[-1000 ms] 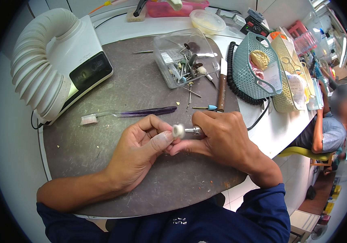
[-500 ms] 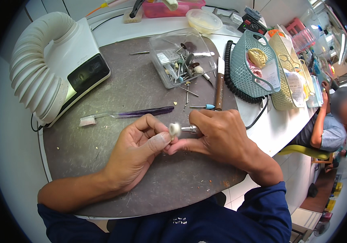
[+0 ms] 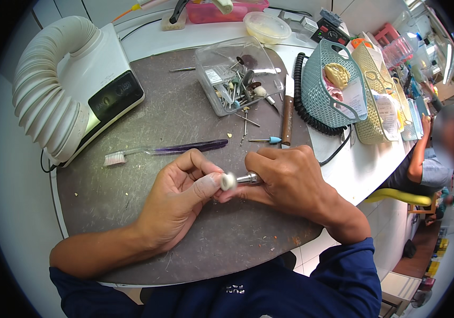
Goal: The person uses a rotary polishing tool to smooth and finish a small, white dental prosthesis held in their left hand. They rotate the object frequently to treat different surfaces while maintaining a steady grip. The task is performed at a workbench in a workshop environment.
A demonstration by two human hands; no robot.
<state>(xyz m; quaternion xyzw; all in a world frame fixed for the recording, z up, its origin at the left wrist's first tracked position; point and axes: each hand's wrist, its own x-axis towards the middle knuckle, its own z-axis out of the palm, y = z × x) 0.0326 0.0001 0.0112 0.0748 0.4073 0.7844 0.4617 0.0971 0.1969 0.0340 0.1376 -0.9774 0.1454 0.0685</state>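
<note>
White capitals (image 3: 234, 289) in two short rows mark the navy-blue fabric shirt (image 3: 195, 297) — dim characters show on the white plastic machine's (image 3: 111, 55) glossy black panel (image 3: 111, 100) — the white paper label's (image 3: 217, 76) print is too small.

Table (image 3: 376, 161), white, bearing scratched grey mat (image 3: 168, 119). Upon mat: purple-handled toothbrush (image 3: 184, 148); clear box (image 3: 204, 82); crossed metal bits (image 3: 245, 120); wooden-handled knife (image 3: 287, 117); blue-tipped bit (image 3: 274, 140). Left: white ribbed-hose unit (image 3: 111, 55). Right: teal basket (image 3: 316, 79), cream basket (image 3: 370, 130). Back: pink tray (image 3: 227, 16), round tub (image 3: 264, 37).
</note>
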